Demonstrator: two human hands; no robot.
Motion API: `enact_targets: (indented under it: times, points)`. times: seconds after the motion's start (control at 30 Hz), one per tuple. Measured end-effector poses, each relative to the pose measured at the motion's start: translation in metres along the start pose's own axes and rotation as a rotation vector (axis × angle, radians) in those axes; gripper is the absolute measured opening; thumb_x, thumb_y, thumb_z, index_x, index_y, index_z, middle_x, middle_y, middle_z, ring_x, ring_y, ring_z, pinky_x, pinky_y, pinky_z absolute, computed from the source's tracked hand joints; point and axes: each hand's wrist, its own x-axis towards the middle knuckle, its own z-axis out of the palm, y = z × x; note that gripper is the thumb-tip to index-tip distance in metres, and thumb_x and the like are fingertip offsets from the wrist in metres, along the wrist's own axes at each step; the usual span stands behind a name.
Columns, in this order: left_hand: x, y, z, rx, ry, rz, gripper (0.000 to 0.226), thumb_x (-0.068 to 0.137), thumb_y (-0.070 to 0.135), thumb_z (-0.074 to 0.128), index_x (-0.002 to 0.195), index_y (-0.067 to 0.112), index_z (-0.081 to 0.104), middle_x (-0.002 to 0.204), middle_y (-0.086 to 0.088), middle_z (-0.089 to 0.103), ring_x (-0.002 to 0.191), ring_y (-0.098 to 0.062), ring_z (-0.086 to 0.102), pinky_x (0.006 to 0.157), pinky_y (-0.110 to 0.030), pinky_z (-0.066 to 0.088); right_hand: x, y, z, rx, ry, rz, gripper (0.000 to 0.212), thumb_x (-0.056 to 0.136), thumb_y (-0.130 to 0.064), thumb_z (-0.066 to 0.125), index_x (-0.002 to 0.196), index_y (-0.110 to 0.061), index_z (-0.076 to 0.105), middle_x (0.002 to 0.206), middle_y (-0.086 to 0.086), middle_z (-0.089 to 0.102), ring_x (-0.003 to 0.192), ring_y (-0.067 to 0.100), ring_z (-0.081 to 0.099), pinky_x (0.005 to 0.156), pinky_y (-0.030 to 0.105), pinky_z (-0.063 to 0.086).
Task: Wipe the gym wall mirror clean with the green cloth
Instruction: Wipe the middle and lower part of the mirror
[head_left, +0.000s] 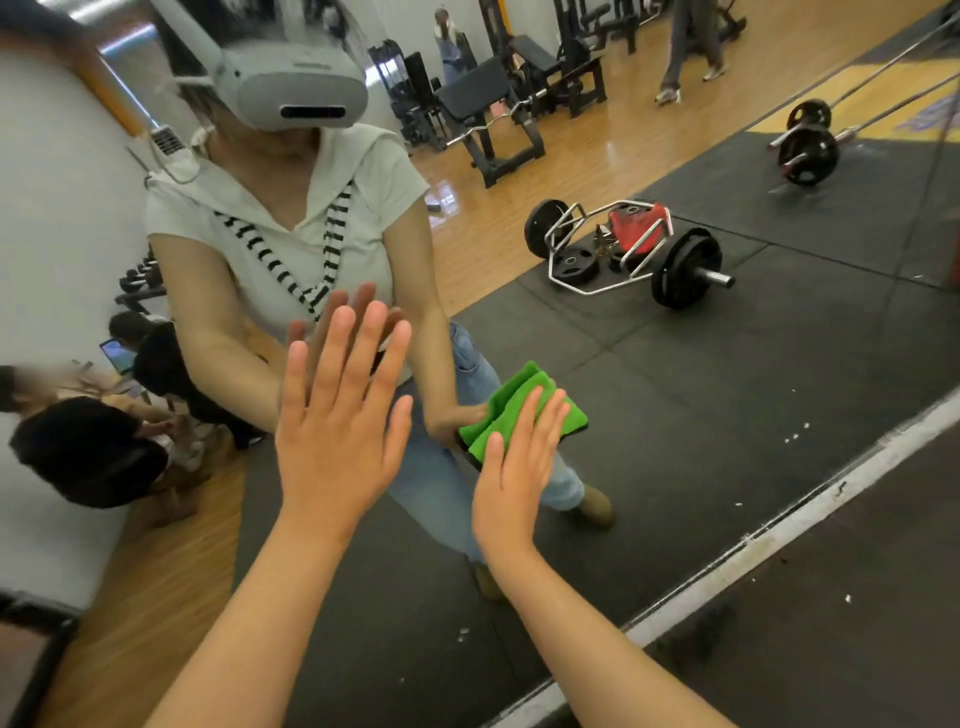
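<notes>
Glass takes up most of the view: the wall mirror (727, 374) runs from the left edge to a white strip (810, 504) along its foot at the lower right. At the far left of the frame it reflects two seated people (88, 447) in dark tops beside a wooden floor. Right of them, at the upper left, the reflected person wears a grey headset (296, 88). Below it, at the middle of the frame, the left hand (337, 431) lies flat on the glass, its fingers (374, 353) straight, slightly spread and holding nothing, the tips meeting their own reflection. To its right and a little lower, the right hand (511, 478) presses the green cloth (519, 387) against the mirror with straight fingers laid over it, not curled round it. The folded cloth sticks out above and to the right of the fingertips. Further right the glass shows a hex bar (623, 249) loaded with black plates on dark rubber mats, and a barbell (805, 145) at the upper right. Black floor mat (831, 649) fills the lower right corner.
</notes>
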Motion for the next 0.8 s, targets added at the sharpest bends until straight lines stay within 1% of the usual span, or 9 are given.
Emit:
enact_targets:
  times: [0.1,0.2,0.3,0.37,0.43,0.53,0.63,0.7,0.8]
  points:
    - [-0.013,-0.026,-0.006,0.013,0.003,0.034,0.057,0.106,0.032,0.032,0.159,0.016,0.02,0.168,-0.001,-0.006,0.154,-0.019,-0.005,0.125,-0.042,-0.004,-0.005,-0.031,0.011,-0.015,-0.075,-0.171,0.06,0.105,-0.03,0.023,0.157,-0.026,-0.005,0.163,-0.011,-0.023,0.153,0.019,-0.016,0.124,0.041,-0.008]
    - [-0.028,-0.047,-0.004,0.037,-0.002,0.048,0.057,0.105,0.031,0.035,0.159,0.016,0.022,0.168,-0.004,0.0,0.154,-0.021,-0.003,0.125,-0.043,-0.004,0.003,-0.044,0.016,-0.011,-0.055,-0.272,0.057,0.106,-0.028,0.024,0.157,-0.028,-0.001,0.163,-0.019,-0.021,0.153,0.015,-0.014,0.122,0.032,-0.012]
    - [-0.035,-0.055,0.003,0.067,0.024,0.094,0.056,0.105,0.031,0.035,0.158,0.015,0.025,0.166,-0.008,0.009,0.155,-0.023,0.001,0.125,-0.045,0.001,-0.008,-0.021,0.014,0.059,-0.051,-0.178,0.055,0.106,-0.029,0.025,0.157,-0.029,0.005,0.163,-0.021,-0.014,0.153,0.011,-0.011,0.124,0.035,-0.008]
    - [-0.035,-0.055,0.008,0.084,0.05,0.106,0.057,0.105,0.032,0.034,0.158,0.015,0.024,0.167,-0.007,0.006,0.155,-0.023,0.001,0.125,-0.045,0.002,-0.027,-0.007,0.013,0.087,-0.072,-0.064,0.055,0.104,-0.034,0.023,0.155,-0.027,0.004,0.163,-0.02,-0.011,0.152,0.007,-0.012,0.125,0.039,-0.004]
    - [-0.036,-0.054,0.013,0.105,0.078,0.108,0.057,0.105,0.033,0.033,0.158,0.015,0.025,0.167,-0.007,0.004,0.155,-0.024,0.002,0.125,-0.046,0.002,-0.036,-0.009,0.015,0.108,-0.071,-0.002,0.057,0.101,-0.037,0.02,0.154,-0.024,0.003,0.162,-0.017,-0.011,0.151,0.003,-0.014,0.125,0.038,-0.004]
    - [-0.037,-0.055,0.013,0.089,0.084,0.095,0.057,0.105,0.032,0.034,0.158,0.015,0.025,0.166,-0.008,0.007,0.154,-0.024,0.0,0.125,-0.046,-0.001,-0.023,-0.041,0.017,0.159,-0.036,-0.009,0.057,0.102,-0.038,0.024,0.154,-0.024,0.004,0.162,-0.014,-0.008,0.151,0.003,-0.013,0.124,0.03,-0.007]
    - [-0.037,-0.054,0.012,0.069,0.087,0.091,0.057,0.105,0.03,0.034,0.159,0.015,0.023,0.166,-0.007,0.008,0.154,-0.023,-0.001,0.125,-0.045,-0.002,0.0,-0.057,0.012,0.168,0.021,-0.035,0.058,0.104,-0.03,0.032,0.157,-0.017,0.015,0.164,-0.01,0.002,0.153,0.008,-0.006,0.126,0.037,-0.002]
    - [-0.037,-0.053,0.013,0.066,0.089,0.092,0.057,0.105,0.03,0.034,0.159,0.015,0.022,0.166,-0.007,0.008,0.154,-0.023,-0.001,0.125,-0.045,-0.002,0.001,-0.05,0.008,0.176,0.041,-0.027,0.059,0.103,-0.036,0.032,0.158,-0.017,0.02,0.164,-0.012,0.006,0.153,0.006,-0.003,0.126,0.042,0.005]
    - [-0.038,-0.054,0.015,0.082,0.099,0.095,0.057,0.105,0.03,0.033,0.159,0.015,0.022,0.165,-0.008,0.008,0.154,-0.024,-0.001,0.125,-0.046,-0.001,-0.024,-0.035,0.009,0.141,0.001,0.01,0.067,0.099,-0.046,0.03,0.158,-0.018,0.018,0.163,-0.017,0.002,0.152,0.001,-0.006,0.126,0.043,0.007]
